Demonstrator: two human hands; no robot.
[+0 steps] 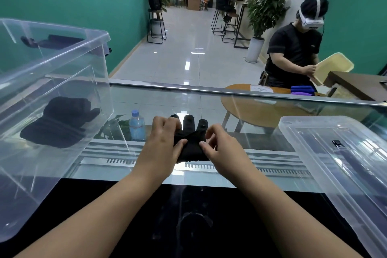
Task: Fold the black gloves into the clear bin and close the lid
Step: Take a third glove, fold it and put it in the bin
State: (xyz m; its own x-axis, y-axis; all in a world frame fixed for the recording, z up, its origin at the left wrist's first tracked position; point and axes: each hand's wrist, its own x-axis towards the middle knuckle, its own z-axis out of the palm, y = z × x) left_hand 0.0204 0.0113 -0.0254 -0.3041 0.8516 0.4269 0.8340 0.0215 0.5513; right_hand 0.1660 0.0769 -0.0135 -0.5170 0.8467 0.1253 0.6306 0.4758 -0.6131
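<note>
A black glove (191,146) lies flat on the glass counter in the middle, its fingers pointing away from me. My left hand (162,142) pinches its left edge, and my right hand (219,146) pinches its right edge. The clear bin (90,52) stands open at the left, with folded black gloves (62,121) lying inside it on the bottom. The clear lid (339,153) rests on the counter at the right, apart from the bin.
A small water bottle (137,125) shows below the glass, between bin and hands. The counter's far metal edge (230,90) runs across. Beyond it a seated person (293,52) in a headset handles a beige tray at a round table.
</note>
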